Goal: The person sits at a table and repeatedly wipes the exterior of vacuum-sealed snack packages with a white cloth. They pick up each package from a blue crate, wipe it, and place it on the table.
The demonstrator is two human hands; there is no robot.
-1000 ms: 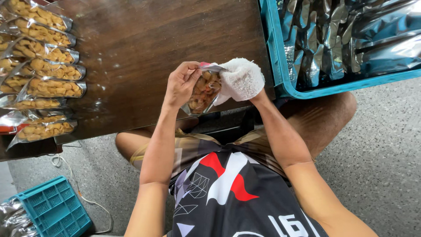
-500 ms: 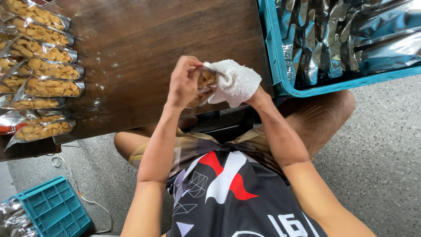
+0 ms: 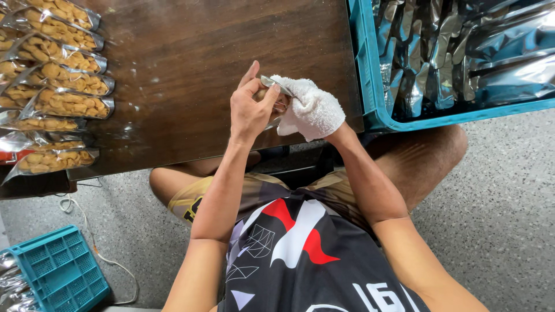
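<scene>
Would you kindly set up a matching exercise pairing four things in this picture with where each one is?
Things:
1. filled snack bags
2. empty foil bags
3. small blue crate
4. white glove

Places:
A. on the floor, lower left
B. on the person's right hand
C. in rows on the left of the wooden table
D. inside the large blue crate, upper right

Pairs: 1-C, 2-D, 3-A, 4-B

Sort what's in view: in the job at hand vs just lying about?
In hand: snack pouch, pinched by bare left hand and white-gloved right hand.

Lying about: filled pouches on wooden table, teal crate of empty foil bags, small teal crate.
</scene>
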